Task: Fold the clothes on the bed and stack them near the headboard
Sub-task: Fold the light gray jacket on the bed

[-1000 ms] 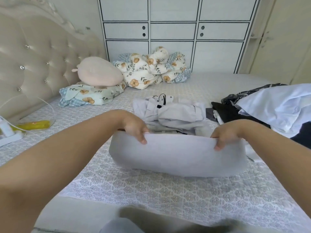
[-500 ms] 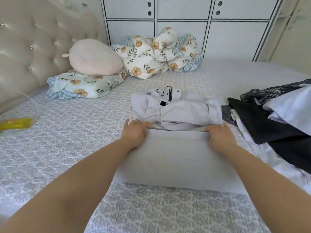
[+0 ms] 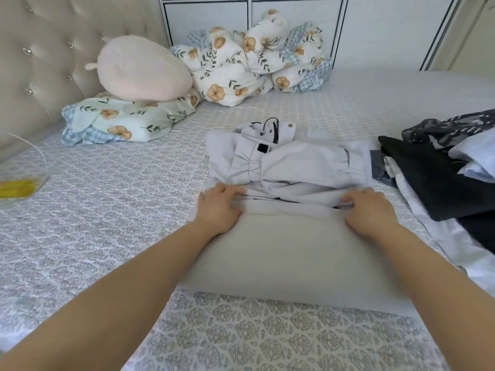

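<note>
1. a smooth pale grey folded garment [image 3: 297, 253] lies flat on the patterned grey-and-white bedspread [image 3: 107, 210], in the middle of the bed right in front of the person.
2. the person's left hand [image 3: 218, 207] rests palm down on the far left corner of that garment; its fingers lie close together and reach forward onto the far edge, the tips curling slightly over the cloth.
3. the right hand [image 3: 371, 210] sits on the far right corner, knuckles raised, fingers curled and pinching a small bunch of pale cloth at the edge.
4. just beyond both hands, touching the far edge of the folded garment, lies a crumpled light grey garment with a black cord and elastic cuffs [image 3: 289, 162].
5. at the right, a loose pile of dark and white clothes [image 3: 439, 172] spreads over the bed, its near edge just beside the right hand.
6. near the beige tufted headboard [image 3: 48, 65], a round pale pink cushion [image 3: 142, 70] sits on a floral mint pillow [image 3: 126, 119].
7. a bundled floral quilt [image 3: 254, 60] is heaped against the white panelled wardrobe [image 3: 375, 28].
8. a yellow object [image 3: 16, 187], blurred, lies at the left edge.
</note>
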